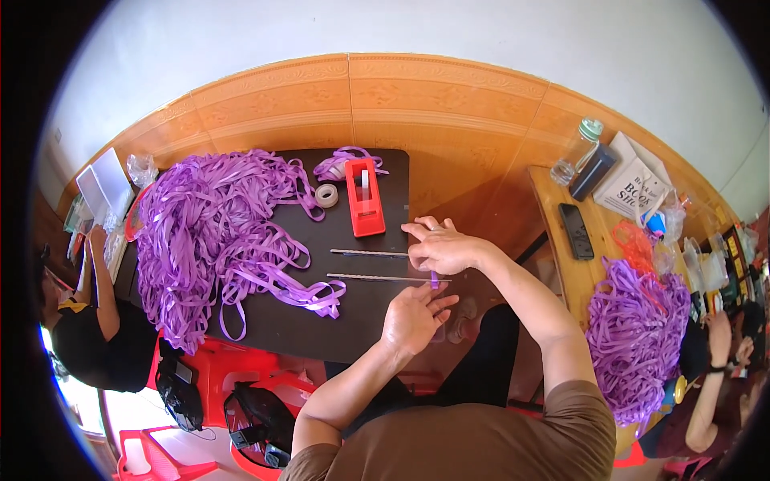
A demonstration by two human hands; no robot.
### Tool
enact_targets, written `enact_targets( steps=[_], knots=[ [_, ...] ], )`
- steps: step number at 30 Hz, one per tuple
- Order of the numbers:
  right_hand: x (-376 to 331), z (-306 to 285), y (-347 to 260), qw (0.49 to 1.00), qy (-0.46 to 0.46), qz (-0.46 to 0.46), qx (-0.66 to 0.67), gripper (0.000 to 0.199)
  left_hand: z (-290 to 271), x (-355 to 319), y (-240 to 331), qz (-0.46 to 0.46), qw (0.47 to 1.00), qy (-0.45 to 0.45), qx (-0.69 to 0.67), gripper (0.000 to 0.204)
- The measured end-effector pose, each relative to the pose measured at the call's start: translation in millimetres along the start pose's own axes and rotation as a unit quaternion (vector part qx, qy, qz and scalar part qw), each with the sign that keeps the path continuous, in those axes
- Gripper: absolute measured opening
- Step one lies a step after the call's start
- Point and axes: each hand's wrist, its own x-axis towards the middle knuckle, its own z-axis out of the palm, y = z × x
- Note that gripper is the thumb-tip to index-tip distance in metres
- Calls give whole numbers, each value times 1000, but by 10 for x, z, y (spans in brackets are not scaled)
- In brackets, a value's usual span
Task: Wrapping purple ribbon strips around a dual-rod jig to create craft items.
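Note:
Near the right edge of the dark table, a short bit of purple ribbon crosses the end of a thin metal rod. My left hand is below it, thumb and forefinger closed at the ribbon's lower end and the other fingers loosely curled. From above, my right hand comes down with its fingertips closed at the ribbon's upper end; the exact grip is partly hidden. A second thin rod lies parallel, its right end running under or beside my right hand.
A big heap of purple ribbon covers the table's left. Beyond the rods stand a red tape dispenser and a tape roll. The wooden table at right bears a phone, a bottle and more ribbon. People sit at both sides.

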Motion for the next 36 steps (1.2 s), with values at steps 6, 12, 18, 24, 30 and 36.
enact_targets(
  steps=[6,12,18,24,30,36],
  knots=[
    [57,10,169,994,10,-30,101,5,-1,24,8,-1,1000,-5,-5,36],
    [23,38,255,990,41,-39,126,9,-49,43,-9,-2,1000,-10,-9,36],
    [3,-58,-12,1000,0,-10,-11,17,-19,21,-3,0,1000,-10,-4,40],
    [70,-50,4,1000,-23,-6,-9,8,4,19,3,-2,1000,-3,3,42],
    [95,45,187,997,7,-52,54,4,-7,22,-5,0,1000,-4,-5,40],
    [27,76,232,989,27,-56,132,5,-12,18,1,-1,1000,1,-3,40]
  ],
)
